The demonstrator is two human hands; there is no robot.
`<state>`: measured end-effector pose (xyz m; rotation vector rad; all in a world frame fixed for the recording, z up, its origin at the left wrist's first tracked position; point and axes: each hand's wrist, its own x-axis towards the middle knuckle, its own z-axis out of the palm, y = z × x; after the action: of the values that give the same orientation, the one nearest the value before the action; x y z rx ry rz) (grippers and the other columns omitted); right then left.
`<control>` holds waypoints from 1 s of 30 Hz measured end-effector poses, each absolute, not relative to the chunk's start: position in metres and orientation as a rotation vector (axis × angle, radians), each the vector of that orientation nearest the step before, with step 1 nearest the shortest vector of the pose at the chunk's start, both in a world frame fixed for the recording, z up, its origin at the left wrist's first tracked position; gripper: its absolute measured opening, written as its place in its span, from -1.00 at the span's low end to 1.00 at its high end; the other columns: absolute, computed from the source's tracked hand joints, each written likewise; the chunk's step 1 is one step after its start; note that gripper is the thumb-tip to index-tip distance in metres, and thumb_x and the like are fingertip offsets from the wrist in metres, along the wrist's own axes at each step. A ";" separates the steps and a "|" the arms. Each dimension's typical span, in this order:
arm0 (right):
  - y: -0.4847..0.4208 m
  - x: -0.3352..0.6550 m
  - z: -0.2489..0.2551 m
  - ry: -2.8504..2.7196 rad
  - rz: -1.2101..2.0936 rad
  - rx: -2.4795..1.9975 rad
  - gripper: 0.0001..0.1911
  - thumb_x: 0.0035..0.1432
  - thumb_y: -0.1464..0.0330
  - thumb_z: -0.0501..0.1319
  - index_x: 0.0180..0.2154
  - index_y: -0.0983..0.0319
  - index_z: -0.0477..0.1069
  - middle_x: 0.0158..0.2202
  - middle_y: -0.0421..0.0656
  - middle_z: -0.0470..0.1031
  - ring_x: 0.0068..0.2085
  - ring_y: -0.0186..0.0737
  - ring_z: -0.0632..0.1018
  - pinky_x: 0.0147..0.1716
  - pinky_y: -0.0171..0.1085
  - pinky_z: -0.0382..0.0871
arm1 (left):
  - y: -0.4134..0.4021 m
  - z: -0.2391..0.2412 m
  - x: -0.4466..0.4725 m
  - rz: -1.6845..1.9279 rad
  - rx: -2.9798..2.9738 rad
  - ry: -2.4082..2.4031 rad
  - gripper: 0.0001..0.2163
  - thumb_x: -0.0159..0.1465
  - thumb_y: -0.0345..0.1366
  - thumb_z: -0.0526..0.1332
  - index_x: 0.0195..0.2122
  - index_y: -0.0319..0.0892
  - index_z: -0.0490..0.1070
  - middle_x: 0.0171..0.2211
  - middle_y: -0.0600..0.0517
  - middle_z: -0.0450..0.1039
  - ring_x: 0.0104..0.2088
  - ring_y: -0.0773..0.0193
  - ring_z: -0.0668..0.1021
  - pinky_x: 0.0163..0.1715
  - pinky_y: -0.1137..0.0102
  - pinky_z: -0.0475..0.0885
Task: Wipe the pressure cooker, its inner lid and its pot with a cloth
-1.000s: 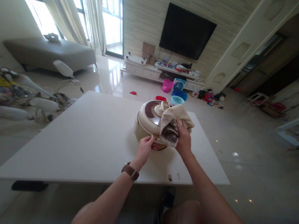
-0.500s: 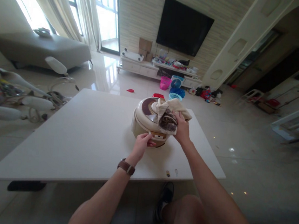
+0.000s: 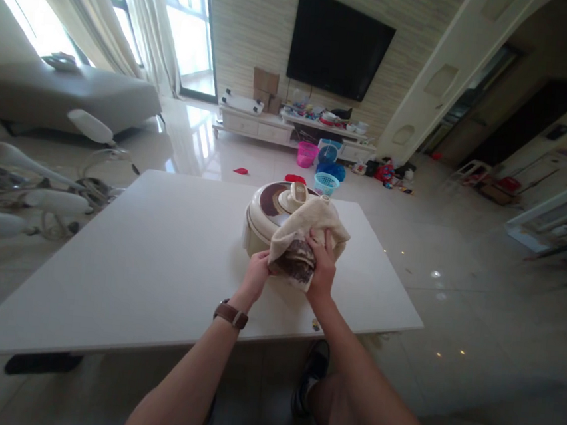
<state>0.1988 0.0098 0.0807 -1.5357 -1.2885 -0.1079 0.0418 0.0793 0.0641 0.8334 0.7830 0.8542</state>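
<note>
A cream rice cooker (image 3: 259, 214) with a brown panel on its lid stands on the white table (image 3: 159, 254). My right hand (image 3: 323, 263) presses a beige cloth (image 3: 302, 226) with a dark brown patch against its front right side, and the fingers grip the fabric. The cloth covers the cooker's front and part of the lid. Closed at the cooker's front, my left hand (image 3: 256, 275) has its fingertips at the handle, partly hidden beside the cloth's edge. A watch with a brown strap is on the left wrist.
A small sticker-like item (image 3: 315, 324) lies by the table's near edge. Beyond the table, a light blue basket (image 3: 326, 184) and a pink bin (image 3: 306, 154) stand on the floor. At left is a cluttered white-padded frame (image 3: 58, 201).
My right hand has moved the cloth left and down, over the cooker's front. The cloth now meets my left hand, which stays at the cooker's front. The view has shifted slightly.
</note>
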 end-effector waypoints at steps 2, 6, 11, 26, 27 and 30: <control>0.007 0.193 0.073 -1.146 -0.077 -1.494 -0.60 0.33 0.31 0.19 0.16 0.12 0.54 0.30 -0.10 0.50 0.53 -0.06 0.16 0.47 0.08 0.11 | 0.079 0.065 0.041 0.841 0.838 0.779 -0.69 -0.07 -0.08 0.47 -0.54 -0.23 0.52 -0.58 0.03 0.50 -0.58 0.34 0.49 -0.51 0.43 0.42; 0.007 0.178 0.066 -0.826 -0.031 -1.425 -0.49 0.27 0.26 0.24 0.23 0.17 0.46 0.30 -0.05 0.49 0.47 -0.03 0.28 0.45 0.11 0.12 | 0.080 0.069 0.039 0.801 0.863 0.780 -0.67 -0.05 -0.06 0.49 -0.45 -0.25 0.58 -0.49 -0.04 0.59 -0.51 0.26 0.60 -0.49 0.43 0.43; 0.006 0.174 0.064 -0.792 0.056 -1.396 -0.50 0.20 0.26 0.31 0.17 0.19 0.52 0.23 -0.04 0.55 0.37 0.00 0.42 0.42 0.09 0.19 | 0.082 0.070 0.037 0.780 0.845 0.772 -0.67 -0.09 -0.07 0.52 -0.50 -0.24 0.55 -0.51 0.00 0.57 -0.56 0.32 0.55 -0.49 0.43 0.45; -0.002 0.204 0.068 -1.381 -0.289 -1.574 -0.52 0.39 0.34 0.17 0.30 0.08 0.42 0.34 -0.12 0.46 0.53 -0.03 0.16 0.46 0.07 0.19 | 0.078 0.059 0.034 0.820 0.883 0.800 -0.67 -0.02 -0.05 0.52 -0.46 -0.21 0.55 -0.52 0.06 0.49 -0.52 0.40 0.45 -0.48 0.48 0.37; -0.005 0.203 0.067 -1.403 -0.287 -1.564 -0.50 0.38 0.32 0.19 0.32 0.07 0.40 0.36 -0.12 0.44 0.55 -0.02 0.12 0.47 0.09 0.16 | 0.079 0.056 0.034 0.825 0.893 0.794 -0.67 -0.01 -0.06 0.52 -0.45 -0.22 0.56 -0.52 0.06 0.48 -0.52 0.40 0.44 -0.48 0.49 0.36; -0.021 0.194 0.054 -1.472 -0.236 -1.525 -0.42 0.32 0.29 0.29 0.34 0.04 0.37 0.41 -0.14 0.38 0.57 0.00 0.02 0.50 0.14 0.09 | 0.082 0.050 0.031 0.821 0.933 0.782 -0.66 -0.01 -0.03 0.51 -0.48 -0.23 0.57 -0.56 0.07 0.45 -0.54 0.40 0.40 -0.49 0.48 0.33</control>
<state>0.1942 -0.0209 0.0536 -1.5253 -1.4725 -0.2359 0.0311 0.0815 0.0499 0.9332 0.7825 0.8211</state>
